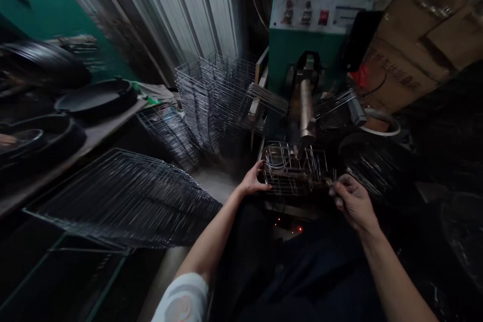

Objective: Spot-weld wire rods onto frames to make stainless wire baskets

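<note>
A small wire rack (pixel 289 183) lies under the metal electrode arm (pixel 307 110) of a green machine (pixel 279 60). My left hand (pixel 253 181) is at the rack's left side, its thumb and fingers spread around the edge and touching it. Near the rack's right end is my right hand (pixel 349 196), its fingers curled together at some short metal pieces; what exactly they pinch is too small and dark to make out. Small orange sparks glow below the rack.
Stacked wire grids (pixel 215 100) stand left of the machine, and a large pile of grids (pixel 124 201) lies nearer at the left. Black round pans (pixel 98 98) sit on a bench. At right are a container of metal rods (pixel 373 166) and cardboard boxes (pixel 403 70).
</note>
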The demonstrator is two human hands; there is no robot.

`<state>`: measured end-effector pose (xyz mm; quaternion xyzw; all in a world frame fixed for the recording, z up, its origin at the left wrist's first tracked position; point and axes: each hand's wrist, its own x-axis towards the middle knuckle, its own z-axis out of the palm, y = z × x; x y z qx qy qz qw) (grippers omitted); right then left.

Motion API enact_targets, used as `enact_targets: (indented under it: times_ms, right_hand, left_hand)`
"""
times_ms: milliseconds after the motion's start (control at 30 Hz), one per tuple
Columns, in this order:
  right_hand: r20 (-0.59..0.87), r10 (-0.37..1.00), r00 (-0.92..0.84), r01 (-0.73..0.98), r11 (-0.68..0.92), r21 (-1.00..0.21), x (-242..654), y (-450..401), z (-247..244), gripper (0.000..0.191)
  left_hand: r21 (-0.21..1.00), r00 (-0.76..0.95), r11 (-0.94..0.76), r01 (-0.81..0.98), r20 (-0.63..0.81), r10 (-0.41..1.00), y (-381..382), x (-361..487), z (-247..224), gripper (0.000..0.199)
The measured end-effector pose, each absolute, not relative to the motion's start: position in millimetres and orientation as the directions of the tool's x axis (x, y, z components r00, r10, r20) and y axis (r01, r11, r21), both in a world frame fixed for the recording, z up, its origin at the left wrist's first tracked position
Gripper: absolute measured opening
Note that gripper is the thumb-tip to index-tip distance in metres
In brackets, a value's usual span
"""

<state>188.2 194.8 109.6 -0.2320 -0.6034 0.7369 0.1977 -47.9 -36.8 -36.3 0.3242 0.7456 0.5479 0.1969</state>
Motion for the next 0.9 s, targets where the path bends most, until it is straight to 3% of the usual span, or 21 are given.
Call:
enact_targets:
  times_ms: [100, 200, 400, 567, 633, 733, 800, 900]
  right_hand:
    - [-0.178, 0.461, -0.869, 0.070, -0.242, -0.968, 202, 192, 118, 0.051]
    - [-0.235, 0.353, -0.906, 0.145, -0.262, -0.954, 205, 188, 117, 0.053]
    - [-0.275, 0.276, -0.921, 0.227, -0.194, -0.954, 196, 180, 99, 0.044]
    - [-0.272, 0.227, -0.935, 0.257, -0.091, -0.962, 192, 184, 93, 0.041]
    - [-0.216, 0.161, -0.963, 0.225, 0.040, -0.974, 188, 187, 98, 0.037]
    - [-0.059, -0.004, -0.998, 0.052, 0.407, -0.912, 177, 189, 106, 0.028]
    - [0.058, -0.090, -0.994, -0.102, 0.645, -0.757, 168, 189, 106, 0.019]
    - [0.185, -0.176, -0.967, -0.244, 0.844, -0.478, 160, 187, 97, 0.010]
  left_hand:
    - [0.861, -0.620, 0.216, 0.461, 0.139, 0.772, -53, -23, -16, 0.115]
    - [0.744, -0.594, 0.339, 0.575, 0.095, 0.799, -45, 0, 10, 0.126]
    - [0.443, -0.568, 0.478, 0.758, 0.088, 0.819, -8, 22, 55, 0.129]
    - [0.409, -0.584, 0.487, 0.772, 0.151, 0.798, -2, 27, 66, 0.124]
    - [0.412, -0.595, 0.495, 0.765, 0.158, 0.788, 0, 27, 69, 0.120]
    - [0.404, -0.610, 0.511, 0.759, 0.165, 0.775, 5, 29, 76, 0.114]
    - [0.394, -0.613, 0.515, 0.761, 0.179, 0.769, 10, 31, 82, 0.108]
    - [0.396, -0.622, 0.518, 0.758, 0.202, 0.756, 14, 34, 91, 0.101]
